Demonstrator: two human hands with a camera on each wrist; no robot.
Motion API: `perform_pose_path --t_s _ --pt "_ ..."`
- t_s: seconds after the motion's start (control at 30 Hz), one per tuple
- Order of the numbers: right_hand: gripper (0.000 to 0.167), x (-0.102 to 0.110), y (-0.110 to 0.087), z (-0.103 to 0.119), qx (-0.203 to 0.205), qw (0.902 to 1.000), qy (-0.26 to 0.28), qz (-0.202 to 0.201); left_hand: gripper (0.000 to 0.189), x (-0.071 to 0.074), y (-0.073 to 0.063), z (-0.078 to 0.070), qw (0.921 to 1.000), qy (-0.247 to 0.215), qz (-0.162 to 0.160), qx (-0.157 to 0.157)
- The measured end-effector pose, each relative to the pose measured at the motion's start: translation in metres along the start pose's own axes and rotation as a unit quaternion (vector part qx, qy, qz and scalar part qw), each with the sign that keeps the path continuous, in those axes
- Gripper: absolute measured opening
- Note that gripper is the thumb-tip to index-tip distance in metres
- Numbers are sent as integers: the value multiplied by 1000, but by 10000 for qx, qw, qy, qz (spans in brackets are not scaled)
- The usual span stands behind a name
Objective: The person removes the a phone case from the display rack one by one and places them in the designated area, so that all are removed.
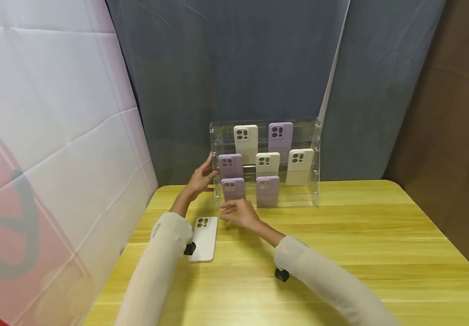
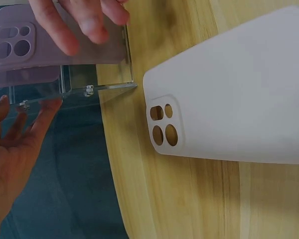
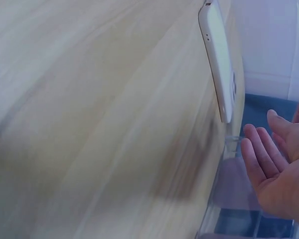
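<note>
Left hand (image 1: pixel 199 180): we see it at the left end of the clear display stand (image 1: pixel 299 198), its fingers spread apart and touching the side panel.
Right hand (image 1: pixel 239 213): we find it just in front of the stand's lower left corner; its fingers are nearly straight and side by side, the palm bare to our right wrist view.
Loose white case (image 1: pixel 204 242): it lies flat on the wooden surface (image 1: pixel 340 235), camera end toward the stand; from the head view, we see the left sleeve (image 1: pixel 157 262) cross one edge of it. We see wood through its camera holes.
Bottom tier: we count two, the left lilac case (image 1: pixel 233 185) and the right lilac case (image 1: pixel 268 186); we cannot tell whether the right hand touches the former.
Middle tier: we see one lilac case (image 1: pixel 230 164), then two white cases (image 1: pixel 301 158).
Top tier: we have a white case (image 1: pixel 246 142) at left, a lilac one to its right.
Backdrop: we face a dark grey curtain (image 1: pixel 258 59).
</note>
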State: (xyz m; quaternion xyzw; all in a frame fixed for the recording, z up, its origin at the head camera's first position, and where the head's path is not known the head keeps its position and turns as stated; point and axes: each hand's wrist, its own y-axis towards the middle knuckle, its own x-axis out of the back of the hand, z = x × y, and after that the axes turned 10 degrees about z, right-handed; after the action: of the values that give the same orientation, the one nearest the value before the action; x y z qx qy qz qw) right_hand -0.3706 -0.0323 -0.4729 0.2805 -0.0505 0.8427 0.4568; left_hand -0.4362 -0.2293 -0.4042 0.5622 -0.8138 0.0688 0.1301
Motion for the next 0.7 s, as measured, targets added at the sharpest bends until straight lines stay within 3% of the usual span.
perform_pose_path --t_s 0.27,0.5,0.7 --pt "32 19 -12 -6 292 9994 164 -17 77 0 -2 0 10000 38 3 38" --pt "32 35 -25 -11 378 9982 -330 -333 77 -2 -1 -1 9999 -111 85 39" --pt "31 46 -34 -16 405 9978 -303 -419 77 -1 -1 -1 9999 -15 65 90"
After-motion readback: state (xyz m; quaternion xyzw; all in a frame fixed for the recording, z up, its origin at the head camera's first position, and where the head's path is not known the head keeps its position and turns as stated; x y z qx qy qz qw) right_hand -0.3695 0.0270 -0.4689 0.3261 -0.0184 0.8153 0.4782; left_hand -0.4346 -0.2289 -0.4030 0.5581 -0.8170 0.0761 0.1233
